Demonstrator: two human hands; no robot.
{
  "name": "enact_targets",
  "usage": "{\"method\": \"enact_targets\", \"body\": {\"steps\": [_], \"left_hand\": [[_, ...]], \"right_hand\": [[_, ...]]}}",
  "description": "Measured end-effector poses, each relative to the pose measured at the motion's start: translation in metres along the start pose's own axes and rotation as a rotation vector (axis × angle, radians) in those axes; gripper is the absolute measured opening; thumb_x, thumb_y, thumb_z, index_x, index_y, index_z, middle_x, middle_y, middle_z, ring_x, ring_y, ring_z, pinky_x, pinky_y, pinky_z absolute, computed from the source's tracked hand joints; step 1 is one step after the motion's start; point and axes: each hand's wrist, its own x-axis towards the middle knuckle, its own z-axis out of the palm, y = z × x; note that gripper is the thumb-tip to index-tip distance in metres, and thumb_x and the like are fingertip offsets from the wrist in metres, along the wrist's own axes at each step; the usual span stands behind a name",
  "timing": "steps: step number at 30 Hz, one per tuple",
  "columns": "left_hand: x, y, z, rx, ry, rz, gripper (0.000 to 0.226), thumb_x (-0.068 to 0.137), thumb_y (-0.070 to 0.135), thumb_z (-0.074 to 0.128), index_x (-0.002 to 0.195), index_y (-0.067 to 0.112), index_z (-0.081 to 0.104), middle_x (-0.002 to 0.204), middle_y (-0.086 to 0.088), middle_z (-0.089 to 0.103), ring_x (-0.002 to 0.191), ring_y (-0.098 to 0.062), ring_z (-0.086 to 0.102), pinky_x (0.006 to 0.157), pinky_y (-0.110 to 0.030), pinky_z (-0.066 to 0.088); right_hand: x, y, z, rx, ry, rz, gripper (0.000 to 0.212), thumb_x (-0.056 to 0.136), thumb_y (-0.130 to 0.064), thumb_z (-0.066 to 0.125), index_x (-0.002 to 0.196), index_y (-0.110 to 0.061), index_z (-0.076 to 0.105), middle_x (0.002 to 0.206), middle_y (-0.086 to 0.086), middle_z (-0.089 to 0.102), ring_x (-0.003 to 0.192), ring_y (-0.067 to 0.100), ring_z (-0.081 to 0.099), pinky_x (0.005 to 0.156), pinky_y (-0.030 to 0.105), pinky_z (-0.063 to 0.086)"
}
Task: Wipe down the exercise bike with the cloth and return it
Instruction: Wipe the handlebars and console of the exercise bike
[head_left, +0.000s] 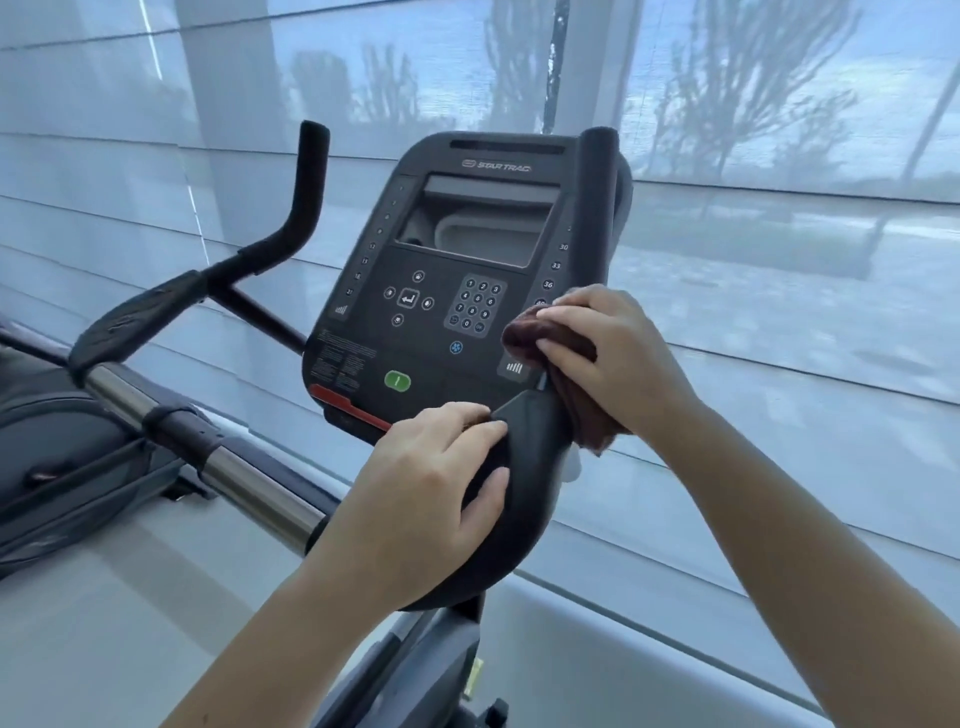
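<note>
As the right hand (618, 358) grips: maroon cloth (522, 340), bunched round upright black handlebar (597, 208)
Left hand (431, 493): clasps its smooth curved base

Sheer window blinds (779, 130), pale floor (104, 623).

The console (447, 280) is taking up the middle. Its lower right corner is getting crowded: the right hand (608, 353), gripping the cloth (566, 364), and the left hand (426, 499), curling over the curved handlebar (530, 467) just below the console, are filling that gap. Right of the console, the upright grip (597, 208) is blocking a sideways pass. Left of the console, open room is lying before the left handlebar (306, 197); lower left, a chrome rail (249, 483) is crossing. Behind the console, the window blind (779, 322) is closing off depth.
</note>
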Motion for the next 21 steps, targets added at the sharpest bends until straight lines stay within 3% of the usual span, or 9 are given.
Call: {"method": "enact_targets", "body": {"steps": [4, 9, 14, 19, 21], "left_hand": [[0.005, -0.004, -0.003, -0.008, -0.074, 0.118, 0.043, 0.085, 0.032, 0.042, 0.11, 0.006, 0.065, 0.116, -0.011, 0.061, 0.106, -0.025, 0.057, 0.09, -0.037, 0.046], [0.017, -0.012, -0.006, -0.005, -0.147, 0.211, 0.043, 0.083, 0.033, 0.041, 0.11, 0.008, 0.064, 0.119, -0.01, 0.059, 0.108, -0.027, 0.055, 0.093, -0.038, 0.043], [0.028, -0.019, -0.007, 0.007, -0.164, 0.291, 0.042, 0.083, 0.035, 0.042, 0.107, 0.009, 0.064, 0.113, -0.007, 0.059, 0.102, -0.025, 0.056, 0.089, -0.037, 0.045], [0.043, -0.016, -0.003, 0.014, -0.167, 0.337, 0.038, 0.085, 0.033, 0.047, 0.111, 0.009, 0.062, 0.114, -0.006, 0.058, 0.101, -0.025, 0.055, 0.086, -0.037, 0.045], [0.048, -0.015, -0.001, 0.012, -0.164, 0.321, 0.041, 0.085, 0.032, 0.048, 0.115, 0.009, 0.06, 0.118, -0.007, 0.056, 0.106, -0.025, 0.053, 0.09, -0.039, 0.042]], "right_hand": [[-0.032, -0.012, 0.008, 0.151, 0.176, 0.126, 0.026, 0.081, -0.01, 0.067, 0.108, -0.012, 0.067, 0.113, 0.004, 0.06, 0.11, 0.018, 0.052, 0.098, 0.019, 0.034], [-0.056, -0.025, 0.013, 0.358, 0.257, 0.289, 0.034, 0.078, -0.011, 0.069, 0.11, -0.022, 0.063, 0.111, -0.008, 0.06, 0.102, -0.004, 0.052, 0.09, 0.008, 0.036], [-0.052, -0.026, 0.015, 0.38, 0.333, 0.338, 0.033, 0.078, -0.008, 0.069, 0.103, -0.029, 0.064, 0.104, -0.016, 0.059, 0.099, -0.002, 0.055, 0.089, 0.015, 0.041], [-0.035, -0.01, 0.013, 0.252, 0.552, 0.293, 0.033, 0.077, -0.004, 0.07, 0.107, -0.016, 0.065, 0.108, -0.002, 0.059, 0.103, 0.002, 0.053, 0.092, 0.009, 0.036], [-0.015, 0.004, 0.005, 0.158, 0.509, 0.196, 0.034, 0.077, -0.006, 0.069, 0.111, -0.011, 0.065, 0.113, 0.004, 0.057, 0.108, 0.011, 0.051, 0.097, 0.014, 0.035]]}}
